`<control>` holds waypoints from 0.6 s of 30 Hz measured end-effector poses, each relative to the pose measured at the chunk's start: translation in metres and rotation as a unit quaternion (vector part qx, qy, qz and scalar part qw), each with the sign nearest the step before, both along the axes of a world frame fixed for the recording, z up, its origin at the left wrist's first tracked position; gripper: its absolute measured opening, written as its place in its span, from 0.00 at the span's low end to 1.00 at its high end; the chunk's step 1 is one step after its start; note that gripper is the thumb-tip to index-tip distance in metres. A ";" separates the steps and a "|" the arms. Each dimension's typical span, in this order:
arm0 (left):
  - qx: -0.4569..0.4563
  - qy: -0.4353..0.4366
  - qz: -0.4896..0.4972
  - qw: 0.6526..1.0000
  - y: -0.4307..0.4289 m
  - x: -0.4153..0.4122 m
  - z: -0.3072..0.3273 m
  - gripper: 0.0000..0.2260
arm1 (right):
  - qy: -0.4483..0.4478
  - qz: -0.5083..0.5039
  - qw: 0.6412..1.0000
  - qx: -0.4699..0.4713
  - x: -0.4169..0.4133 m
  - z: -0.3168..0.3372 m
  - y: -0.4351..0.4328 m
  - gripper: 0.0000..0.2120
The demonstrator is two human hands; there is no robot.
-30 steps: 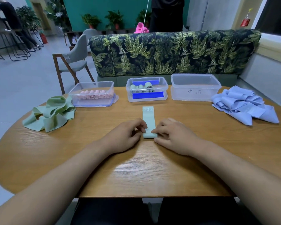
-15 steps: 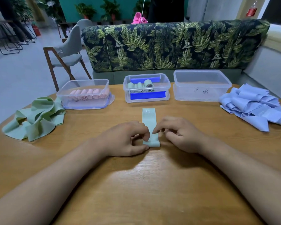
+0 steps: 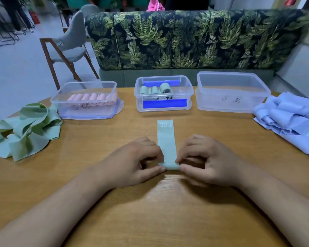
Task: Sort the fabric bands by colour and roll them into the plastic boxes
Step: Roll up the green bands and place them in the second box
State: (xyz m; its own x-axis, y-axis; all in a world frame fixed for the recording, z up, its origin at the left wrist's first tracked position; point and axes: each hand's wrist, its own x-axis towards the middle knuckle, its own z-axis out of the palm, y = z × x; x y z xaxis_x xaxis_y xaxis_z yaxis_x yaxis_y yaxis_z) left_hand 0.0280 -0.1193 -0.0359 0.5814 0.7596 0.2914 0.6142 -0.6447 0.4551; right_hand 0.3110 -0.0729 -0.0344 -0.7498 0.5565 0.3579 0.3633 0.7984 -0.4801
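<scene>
- your left hand (image 3: 134, 163) and right hand (image 3: 209, 163) sit either side of the green band (image 3: 166, 139), which lies flat on the wooden table (image 3: 150, 211), running away from you.
- both hands pinch the band's near end, thumbs and fingertips closed on a small rolled fold; the far end, printed "30 lb", lies free.
- the middle box (image 3: 163, 94), straight beyond the band, holds green rolls (image 3: 154, 89).
- the left box (image 3: 86, 100) holds pink rolls (image 3: 93, 98).
- the right box (image 3: 230, 91) stands beside the middle one.
- loose green bands (image 3: 23, 129) are heaped at far left, loose blue bands (image 3: 291, 120) at far right, both well apart from your hands.
</scene>
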 end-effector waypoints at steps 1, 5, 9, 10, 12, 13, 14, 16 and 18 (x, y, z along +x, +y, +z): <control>0.002 -0.007 0.004 1.000 0.001 -0.001 -0.001 0.07 | -0.012 -0.008 1.000 0.014 0.000 0.000 0.000 0.07; 0.005 -0.027 0.032 0.999 0.007 -0.004 -0.007 0.08 | -0.051 -0.039 0.997 0.049 -0.001 -0.003 0.001 0.11; 0.019 -0.015 0.058 0.998 0.008 -0.003 -0.010 0.10 | -0.072 -0.055 0.994 0.060 -0.002 -0.004 0.003 0.11; 0.024 -0.016 0.063 0.998 0.007 -0.002 -0.009 0.10 | -0.076 -0.057 0.994 0.062 -0.002 -0.005 0.003 0.11; 0.038 -0.021 0.058 0.997 0.007 0.001 -0.006 0.09 | -0.082 -0.062 0.993 0.066 -0.003 -0.004 0.003 0.11; 0.044 -0.018 0.046 0.998 0.006 0.001 -0.005 0.08 | -0.083 -0.064 0.992 0.067 -0.003 -0.004 0.003 0.11; 0.045 -0.011 0.033 0.998 0.006 0.002 -0.005 0.07 | -0.084 -0.066 0.992 0.067 -0.004 -0.004 0.003 0.10; 0.035 -0.002 0.026 0.999 0.006 0.001 -0.006 0.08 | -0.087 -0.067 0.992 0.069 -0.003 -0.004 0.004 0.10; 0.028 -0.003 0.032 0.999 0.006 -0.001 -0.007 0.09 | -0.095 -0.069 0.990 0.073 -0.004 -0.005 0.004 0.11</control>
